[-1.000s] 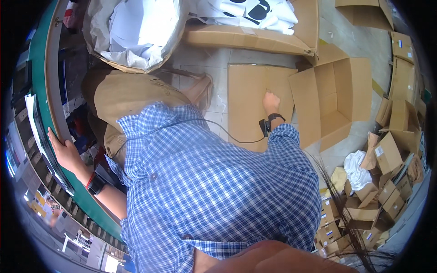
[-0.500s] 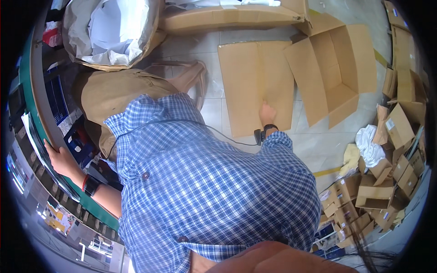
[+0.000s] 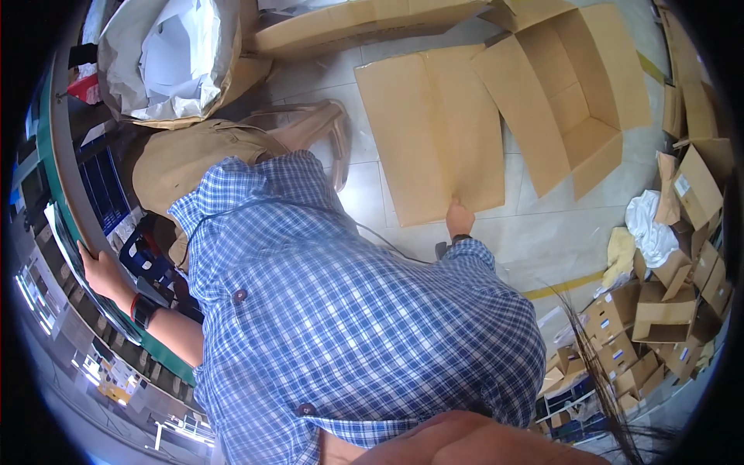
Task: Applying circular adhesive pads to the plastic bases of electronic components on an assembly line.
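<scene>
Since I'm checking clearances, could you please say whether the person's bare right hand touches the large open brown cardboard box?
Apart: the head view shows pale tiled floor between the right hand and the nearest flap of the large open box.

No wording is legible: faint print along the long cardboard box (image 3: 310, 39) is blurred, and a small white label (image 3: 682, 185) on a piled carton (image 3: 701, 190) is too tiny.

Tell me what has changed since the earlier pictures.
The right hand has moved along the taped seam of the cardboard from about its middle to its near edge. The left hand remains at the green table; the open box still sits right of the cardboard.
</scene>
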`<state>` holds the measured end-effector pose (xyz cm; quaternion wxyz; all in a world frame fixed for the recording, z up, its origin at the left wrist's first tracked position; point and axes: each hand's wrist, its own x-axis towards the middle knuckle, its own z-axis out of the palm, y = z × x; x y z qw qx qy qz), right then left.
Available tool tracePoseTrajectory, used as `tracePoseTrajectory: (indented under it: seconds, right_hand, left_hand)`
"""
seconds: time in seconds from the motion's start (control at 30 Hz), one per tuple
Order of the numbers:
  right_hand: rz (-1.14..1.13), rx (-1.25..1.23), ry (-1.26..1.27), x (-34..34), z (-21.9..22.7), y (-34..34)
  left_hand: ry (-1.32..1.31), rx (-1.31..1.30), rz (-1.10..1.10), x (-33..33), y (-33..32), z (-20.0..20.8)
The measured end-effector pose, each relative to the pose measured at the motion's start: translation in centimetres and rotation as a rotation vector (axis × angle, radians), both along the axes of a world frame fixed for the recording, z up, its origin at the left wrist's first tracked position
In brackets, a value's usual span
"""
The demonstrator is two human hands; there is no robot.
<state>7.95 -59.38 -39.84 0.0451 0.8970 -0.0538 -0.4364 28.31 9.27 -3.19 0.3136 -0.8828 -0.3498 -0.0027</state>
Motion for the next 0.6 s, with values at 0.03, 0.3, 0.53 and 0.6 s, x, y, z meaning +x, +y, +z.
tracePoseTrajectory:
  seconds: [0.03, 0.3, 0.53, 0.6]
  right_hand:
    - [-0.001, 0.004, -0.001, -0.6, 0.6, 0.1]
    - [-0.156, -0.061, 0.1, -0.7, 0.7, -1.4]
    - [-0.391, -0.123, 0.179, -11.7, 2.5, -4.9]
    - [-0.776, 0.031, -0.021, -8.5, 1.1, -5.1]
  left_hand:
    - [0.018, 0.004, 0.003, 0.0, 0.4, 0.1]
    - [-0.057, -0.001, 0.011, -1.6, 0.5, 0.8]
    - [-0.042, 0.064, 0.028, -2.4, 1.4, 1.2]
    - [-0.03, 0.071, 0.033, -4.0, 1.8, 2.1]
